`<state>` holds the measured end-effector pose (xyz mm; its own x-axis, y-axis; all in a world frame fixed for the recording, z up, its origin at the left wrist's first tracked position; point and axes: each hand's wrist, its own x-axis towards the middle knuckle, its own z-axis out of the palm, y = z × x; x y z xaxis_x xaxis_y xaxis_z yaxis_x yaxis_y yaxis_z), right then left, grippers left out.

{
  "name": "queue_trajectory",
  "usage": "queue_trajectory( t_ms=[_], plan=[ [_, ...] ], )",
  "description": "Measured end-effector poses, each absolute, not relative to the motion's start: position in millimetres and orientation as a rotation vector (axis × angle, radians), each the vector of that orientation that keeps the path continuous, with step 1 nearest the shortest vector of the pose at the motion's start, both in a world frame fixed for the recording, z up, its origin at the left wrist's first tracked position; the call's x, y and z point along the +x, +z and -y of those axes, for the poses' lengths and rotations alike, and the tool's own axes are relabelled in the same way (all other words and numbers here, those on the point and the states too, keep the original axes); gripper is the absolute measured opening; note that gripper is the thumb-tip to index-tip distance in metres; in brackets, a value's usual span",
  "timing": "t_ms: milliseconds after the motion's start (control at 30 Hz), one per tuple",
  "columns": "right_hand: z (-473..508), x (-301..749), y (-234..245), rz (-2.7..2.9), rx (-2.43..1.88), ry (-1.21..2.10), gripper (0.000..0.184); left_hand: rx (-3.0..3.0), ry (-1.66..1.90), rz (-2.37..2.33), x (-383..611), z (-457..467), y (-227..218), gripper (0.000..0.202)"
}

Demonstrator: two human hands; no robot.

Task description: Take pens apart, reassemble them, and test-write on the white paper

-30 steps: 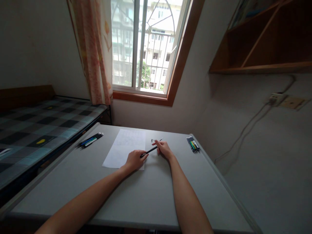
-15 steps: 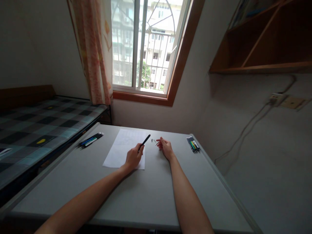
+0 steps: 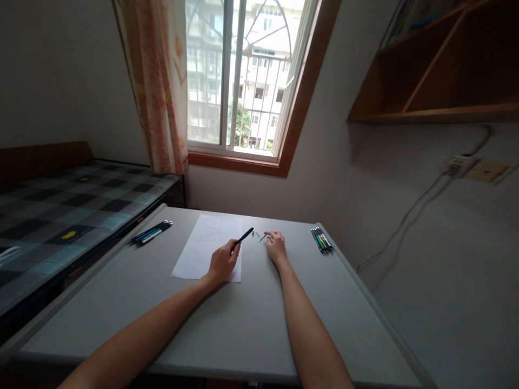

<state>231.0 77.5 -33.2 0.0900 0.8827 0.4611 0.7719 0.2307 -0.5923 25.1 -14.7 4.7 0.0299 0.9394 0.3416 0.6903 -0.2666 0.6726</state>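
Note:
My left hand (image 3: 223,260) is closed around a black pen barrel (image 3: 245,234), which points up and to the right above the sheet of paper (image 3: 194,259). To its right, my right hand (image 3: 276,247) is low over the tabletop, palm down, fingers apart and slightly bent. Its index fingertip is at a thin, pale stick like a pen refill (image 3: 262,238); whether it touches the stick is too small to tell. Small pen parts (image 3: 253,233) lie beside it, between the two hands. Faint writing marks the paper's upper half.
Several pens lie in a bunch (image 3: 152,233) at the table's left edge. Another row of pens (image 3: 321,240) lies near the right edge of the grey table (image 3: 243,335). A checkered bed (image 3: 81,200) stands left, a window behind, and a wooden shelf (image 3: 425,116) overhangs the right.
My right hand has turned palm down and its fingers have lowered to the thin stick. The pen barrel in my left hand has tipped slightly lower and to the right.

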Motion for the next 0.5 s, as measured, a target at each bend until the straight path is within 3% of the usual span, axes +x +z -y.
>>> queue_trajectory(
  t_ms=[200,500],
  plan=[
    [-73,228,-34,1.883,-1.684,0.09,0.035,2.001,0.972,-1.658,27,16,6,0.026],
    [-66,228,-27,1.804,-1.764,0.056,0.011,2.063,0.985,-1.635,27,13,0,0.026]
  ],
)
